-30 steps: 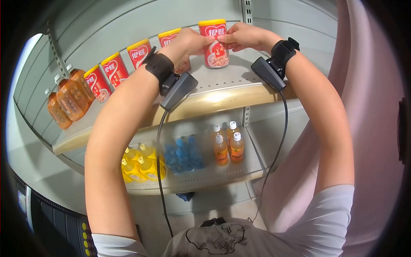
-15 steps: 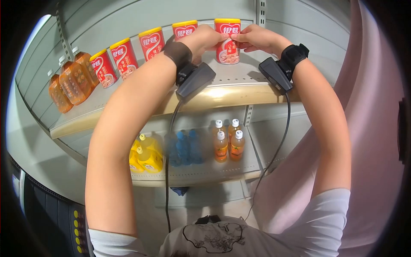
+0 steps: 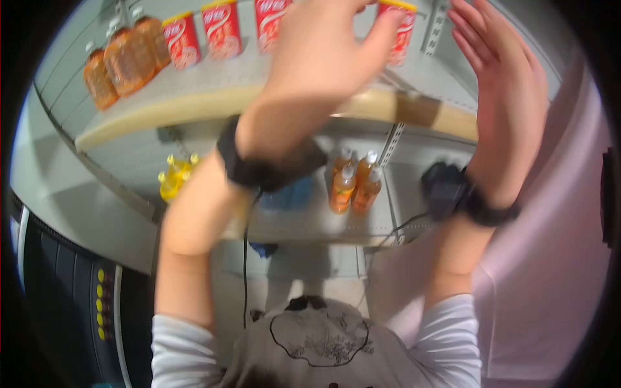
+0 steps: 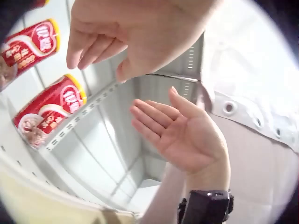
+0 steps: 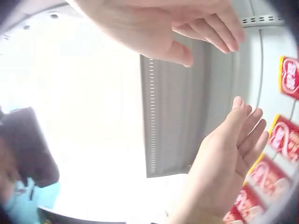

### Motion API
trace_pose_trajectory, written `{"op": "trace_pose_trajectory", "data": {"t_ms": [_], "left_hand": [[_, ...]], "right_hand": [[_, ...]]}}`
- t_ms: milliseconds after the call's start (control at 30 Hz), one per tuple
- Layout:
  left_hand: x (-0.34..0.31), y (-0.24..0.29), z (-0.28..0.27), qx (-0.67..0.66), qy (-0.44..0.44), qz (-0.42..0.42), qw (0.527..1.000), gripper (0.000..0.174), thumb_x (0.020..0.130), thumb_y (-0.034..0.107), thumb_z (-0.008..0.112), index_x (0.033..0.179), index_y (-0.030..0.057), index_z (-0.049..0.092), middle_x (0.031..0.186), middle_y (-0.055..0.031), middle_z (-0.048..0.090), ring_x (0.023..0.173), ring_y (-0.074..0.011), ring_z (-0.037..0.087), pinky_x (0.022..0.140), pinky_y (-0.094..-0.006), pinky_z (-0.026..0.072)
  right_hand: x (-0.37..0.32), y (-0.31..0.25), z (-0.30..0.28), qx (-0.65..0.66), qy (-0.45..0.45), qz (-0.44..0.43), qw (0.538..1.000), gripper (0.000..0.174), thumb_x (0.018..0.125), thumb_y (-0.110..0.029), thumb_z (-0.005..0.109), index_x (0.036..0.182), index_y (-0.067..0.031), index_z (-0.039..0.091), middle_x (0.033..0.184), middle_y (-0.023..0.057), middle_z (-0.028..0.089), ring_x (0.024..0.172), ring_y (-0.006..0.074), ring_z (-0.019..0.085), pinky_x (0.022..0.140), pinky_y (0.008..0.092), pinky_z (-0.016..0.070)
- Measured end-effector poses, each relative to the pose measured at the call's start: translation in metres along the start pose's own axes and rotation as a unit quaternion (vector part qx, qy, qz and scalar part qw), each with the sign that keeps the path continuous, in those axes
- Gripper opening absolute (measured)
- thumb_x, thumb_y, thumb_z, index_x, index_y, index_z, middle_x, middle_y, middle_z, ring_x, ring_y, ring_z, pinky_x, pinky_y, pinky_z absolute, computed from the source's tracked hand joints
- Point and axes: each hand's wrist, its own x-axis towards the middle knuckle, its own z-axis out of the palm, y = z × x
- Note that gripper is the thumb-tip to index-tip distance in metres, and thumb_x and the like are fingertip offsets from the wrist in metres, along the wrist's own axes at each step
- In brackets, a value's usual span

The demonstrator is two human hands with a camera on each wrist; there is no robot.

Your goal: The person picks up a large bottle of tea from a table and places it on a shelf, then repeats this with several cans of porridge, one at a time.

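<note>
A red can with a yellow lid [image 3: 402, 44] stands upright on the upper shelf [image 3: 181, 103], partly hidden behind my left thumb in the head view. My left hand [image 3: 317, 61], blurred, is raised in front of the shelf with nothing in it. To the right of that can, my right hand [image 3: 511, 90] is also empty, its fingers pointing up. Seen from the left wrist, the nearest can [image 4: 51, 112] is apart from both hands, and the right palm [image 4: 187, 140] faces up with loosely extended fingers. More matching red cans [image 3: 222, 31] form a row to the left.
Bottles of amber drink [image 3: 129, 61] stand at the upper shelf's left end. On the lower shelf are yellow bottles [image 3: 171, 181], blue bottles blurred behind the left wrist, and several orange drinks [image 3: 349, 187]. A pink curtain [image 3: 537, 278] hangs at the right. Cables hang from the wrist cameras.
Both hands have let go of the red can, which stays on the shelf. They have drawn back and moved apart, and the head view now shows the shelves higher up.
</note>
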Motion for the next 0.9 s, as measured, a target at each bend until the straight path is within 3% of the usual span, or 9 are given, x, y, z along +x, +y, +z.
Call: {"op": "trace_pose_trajectory", "data": {"t_ms": [33,67,100,200,233,300,433,633,900], "left_hand": [[-0.035,0.003,-0.008,0.004,0.134,0.105,0.985,0.020,0.075,0.013,0.059,0.088,-0.0019,0.060,0.073,-0.0128,0.061,0.065,-0.0220,0.061,0.058,-0.0295,0.0457],[-0.079,0.015,-0.030,0.009,0.146,0.043,0.988,0.016,0.075,0.009,0.058,0.087,-0.0013,0.061,0.072,-0.0123,0.062,0.063,-0.0189,0.060,0.057,-0.0262,0.0456],[-0.119,0.020,-0.048,0.037,0.155,0.013,0.987,0.015,0.079,0.008,0.052,0.084,-0.0023,0.061,0.074,-0.0116,0.063,0.063,-0.0173,0.059,0.057,-0.0253,0.0455],[-0.257,0.011,-0.055,0.102,0.250,-0.317,0.909,0.021,0.083,0.006,0.042,0.079,-0.0057,0.059,0.069,-0.0089,0.061,0.064,-0.0147,0.056,0.064,-0.0269,0.0440],[-0.317,-0.011,-0.051,0.064,0.241,-0.444,0.861,0.018,0.084,0.006,0.045,0.078,-0.0052,0.058,0.068,-0.0076,0.060,0.063,-0.0131,0.055,0.062,-0.0253,0.0448],[-0.407,-0.015,-0.051,-0.051,0.361,-0.580,0.729,0.017,0.085,0.006,0.046,0.078,-0.0044,0.058,0.070,-0.0073,0.059,0.060,-0.0108,0.054,0.060,-0.0223,0.0453],[-0.439,0.004,-0.091,-0.002,0.410,-0.607,0.681,0.018,0.086,0.010,0.047,0.083,-0.0041,0.058,0.071,-0.0062,0.059,0.061,-0.0098,0.056,0.058,-0.0226,0.0472],[-0.484,0.007,-0.154,0.021,0.477,-0.623,0.620,0.020,0.087,0.013,0.045,0.084,-0.0028,0.057,0.080,-0.0069,0.059,0.065,-0.0107,0.057,0.059,-0.0231,0.0473],[-0.506,0.004,-0.250,0.043,0.539,-0.637,0.550,0.022,0.086,0.017,0.046,0.083,-0.0021,0.058,0.071,-0.0058,0.059,0.062,-0.0098,0.056,0.055,-0.0215,0.0452]], "right_hand": [[-0.037,-0.007,0.008,-0.058,-0.027,-0.023,0.998,0.040,0.084,-0.019,0.047,0.108,0.0128,0.047,0.105,0.0226,0.054,0.100,0.0247,0.053,0.090,0.0323,0.0383],[-0.077,-0.003,0.024,-0.032,-0.020,-0.020,0.999,0.038,0.084,-0.017,0.046,0.109,0.0120,0.047,0.103,0.0221,0.055,0.099,0.0263,0.054,0.089,0.0344,0.0389],[-0.118,0.005,0.039,0.070,-0.012,0.069,0.995,0.029,0.082,-0.012,0.052,0.105,0.0063,0.053,0.098,0.0119,0.060,0.091,0.0146,0.055,0.081,0.0248,0.0407],[-0.231,0.080,0.073,0.016,-0.129,0.167,0.977,0.029,0.086,-0.009,0.047,0.112,0.0047,0.050,0.108,0.0163,0.055,0.096,0.0191,0.055,0.085,0.0301,0.0408],[-0.269,0.112,0.090,0.035,-0.127,0.272,0.953,0.029,0.087,-0.011,0.048,0.111,0.0040,0.050,0.103,0.0128,0.058,0.092,0.0156,0.055,0.080,0.0267,0.0430],[-0.359,0.179,0.095,0.042,-0.168,0.432,0.885,0.030,0.087,-0.016,0.046,0.109,0.0042,0.051,0.097,0.0128,0.060,0.086,0.0154,0.057,0.076,0.0247,0.0447],[-0.433,0.201,0.108,0.090,-0.193,0.698,0.684,0.033,0.086,-0.019,0.044,0.106,0.0058,0.051,0.095,0.0167,0.060,0.083,0.0193,0.059,0.075,0.0277,0.0465],[-0.445,0.194,0.176,0.117,-0.312,0.660,0.673,0.033,0.086,-0.019,0.043,0.106,0.0067,0.050,0.098,0.0190,0.059,0.085,0.0220,0.060,0.075,0.0291,0.0466],[-0.506,0.152,0.265,0.095,-0.449,0.667,0.587,0.033,0.085,-0.019,0.043,0.105,0.0061,0.050,0.097,0.0185,0.059,0.085,0.0224,0.059,0.074,0.0307,0.0459]]}}
